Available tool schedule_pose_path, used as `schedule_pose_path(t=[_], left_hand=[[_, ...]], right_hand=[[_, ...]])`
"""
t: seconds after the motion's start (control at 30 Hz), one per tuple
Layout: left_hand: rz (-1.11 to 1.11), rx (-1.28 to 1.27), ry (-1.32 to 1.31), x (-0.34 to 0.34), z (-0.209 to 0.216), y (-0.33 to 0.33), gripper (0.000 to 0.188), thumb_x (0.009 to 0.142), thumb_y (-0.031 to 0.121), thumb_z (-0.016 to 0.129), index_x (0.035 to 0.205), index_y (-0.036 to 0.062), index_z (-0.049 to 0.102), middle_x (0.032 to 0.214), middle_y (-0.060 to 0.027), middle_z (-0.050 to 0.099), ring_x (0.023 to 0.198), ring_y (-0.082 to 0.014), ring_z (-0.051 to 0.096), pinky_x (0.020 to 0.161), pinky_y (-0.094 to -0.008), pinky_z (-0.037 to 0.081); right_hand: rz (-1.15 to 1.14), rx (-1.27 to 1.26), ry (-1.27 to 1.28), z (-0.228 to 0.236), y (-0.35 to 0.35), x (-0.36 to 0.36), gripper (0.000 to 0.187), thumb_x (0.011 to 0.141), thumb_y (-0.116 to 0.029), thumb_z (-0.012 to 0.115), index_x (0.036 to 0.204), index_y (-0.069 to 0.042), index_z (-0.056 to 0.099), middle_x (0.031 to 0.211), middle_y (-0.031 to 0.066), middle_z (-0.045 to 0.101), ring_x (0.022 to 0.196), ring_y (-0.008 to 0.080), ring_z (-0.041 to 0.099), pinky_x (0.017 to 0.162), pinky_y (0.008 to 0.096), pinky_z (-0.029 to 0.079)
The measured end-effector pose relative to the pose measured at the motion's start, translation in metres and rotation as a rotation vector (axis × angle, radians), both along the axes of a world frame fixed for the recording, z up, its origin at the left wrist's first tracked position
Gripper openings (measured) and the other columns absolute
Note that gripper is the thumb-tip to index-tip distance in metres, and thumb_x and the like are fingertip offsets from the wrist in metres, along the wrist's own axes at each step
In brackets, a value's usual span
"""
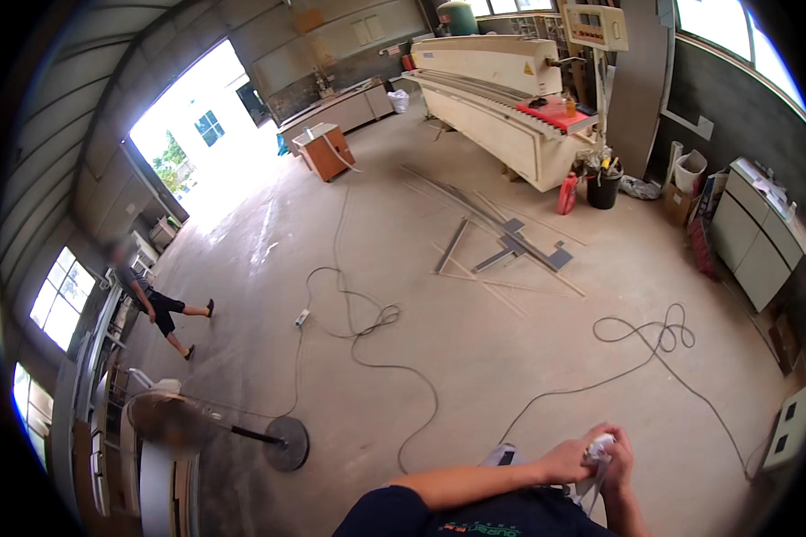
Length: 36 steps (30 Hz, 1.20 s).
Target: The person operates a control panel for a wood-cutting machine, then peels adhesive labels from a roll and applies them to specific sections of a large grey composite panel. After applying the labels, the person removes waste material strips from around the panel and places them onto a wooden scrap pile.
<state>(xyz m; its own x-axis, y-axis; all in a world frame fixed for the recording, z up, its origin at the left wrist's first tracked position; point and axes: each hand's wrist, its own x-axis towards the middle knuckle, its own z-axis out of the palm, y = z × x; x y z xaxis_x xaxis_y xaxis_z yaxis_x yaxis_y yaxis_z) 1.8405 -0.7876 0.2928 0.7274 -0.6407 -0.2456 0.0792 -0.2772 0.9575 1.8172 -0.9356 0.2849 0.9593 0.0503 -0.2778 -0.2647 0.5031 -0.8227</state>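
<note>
In front of my body at the lower right, my left hand (564, 462) and my right hand (620, 464) are together, fingers closed around a small crumpled white thing (600, 445). Its exact kind cannot be made out. A pale strip (591, 488) hangs beneath it, between my wrists. My left forearm crosses in front of my dark shirt. Part of my fingers is hidden behind the white thing.
Loose cables (381, 318) (658, 345) snake over the floor. Grey boards and strips (510, 242) lie farther ahead, before a long cream machine (484, 116). A pedestal fan's round base (287, 444) stands left; beyond it walks a person (157, 300). A cabinet (757, 233) lines the right wall.
</note>
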Motion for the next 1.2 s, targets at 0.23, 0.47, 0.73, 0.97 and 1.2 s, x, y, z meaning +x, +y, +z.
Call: schedule_pose_path(t=[0.23, 0.47, 0.73, 0.97, 1.2], left_hand=[[0.443, -0.330, -0.165, 0.213, -0.020, -0.090, 0.049, 0.079, 0.012, 0.063, 0.126, 0.0070, 0.049, 0.109, -0.0131, 0.061, 0.096, -0.0181, 0.060, 0.081, -0.0293, 0.048], [0.198, -0.375, -0.437, 0.442, -0.012, -0.213, 0.039, 0.077, 0.006, 0.061, 0.115, 0.0039, 0.056, 0.109, -0.0128, 0.059, 0.094, -0.0226, 0.060, 0.079, -0.0299, 0.048], [-0.312, 0.120, -0.690, 0.654, 0.011, -0.352, 0.061, 0.074, 0.028, 0.068, 0.124, 0.0017, 0.047, 0.131, -0.0171, 0.043, 0.100, -0.0325, 0.058, 0.078, -0.0376, 0.051], [-0.286, -0.025, 0.386, 0.840, -0.015, -0.452, 0.050, 0.085, 0.033, 0.063, 0.114, -0.0057, 0.049, 0.091, -0.0103, 0.062, 0.043, -0.0093, 0.049, 0.042, -0.0245, 0.042], [0.250, -0.065, 0.291, 1.034, 0.000, -0.531, 0.029, 0.091, 0.022, 0.052, 0.075, -0.0007, 0.058, 0.057, -0.0062, 0.055, 0.044, -0.0131, 0.052, 0.040, -0.0253, 0.040]], right_hand=[[-0.176, -0.523, -0.380, 0.001, -0.047, 0.222, 0.042, 0.080, -0.010, 0.051, 0.119, 0.002, 0.042, 0.099, 0.0061, 0.049, 0.088, 0.0122, 0.047, 0.081, 0.0250, 0.040], [-0.296, -0.209, -0.253, -0.008, -0.162, 0.410, 0.066, 0.081, -0.019, 0.057, 0.137, -0.001, 0.027, 0.113, 0.0088, 0.047, 0.104, 0.0169, 0.046, 0.092, 0.0295, 0.037], [-0.713, -0.113, -0.036, -0.014, -0.317, 0.591, 0.047, 0.078, -0.007, 0.050, 0.124, 0.001, 0.045, 0.084, 0.0051, 0.057, 0.067, 0.0115, 0.054, 0.061, 0.0251, 0.046], [-0.900, 0.500, -0.005, -0.022, -0.482, 0.820, 0.019, 0.069, -0.012, 0.045, 0.086, -0.008, 0.051, 0.054, -0.0006, 0.038, 0.039, 0.0080, 0.029, 0.035, 0.0230, 0.023], [-0.268, 0.101, -0.108, 0.003, -0.511, 1.039, 0.044, 0.092, -0.041, 0.037, 0.097, -0.002, 0.057, 0.088, 0.0064, 0.058, 0.081, 0.0146, 0.055, 0.076, 0.0302, 0.045]])
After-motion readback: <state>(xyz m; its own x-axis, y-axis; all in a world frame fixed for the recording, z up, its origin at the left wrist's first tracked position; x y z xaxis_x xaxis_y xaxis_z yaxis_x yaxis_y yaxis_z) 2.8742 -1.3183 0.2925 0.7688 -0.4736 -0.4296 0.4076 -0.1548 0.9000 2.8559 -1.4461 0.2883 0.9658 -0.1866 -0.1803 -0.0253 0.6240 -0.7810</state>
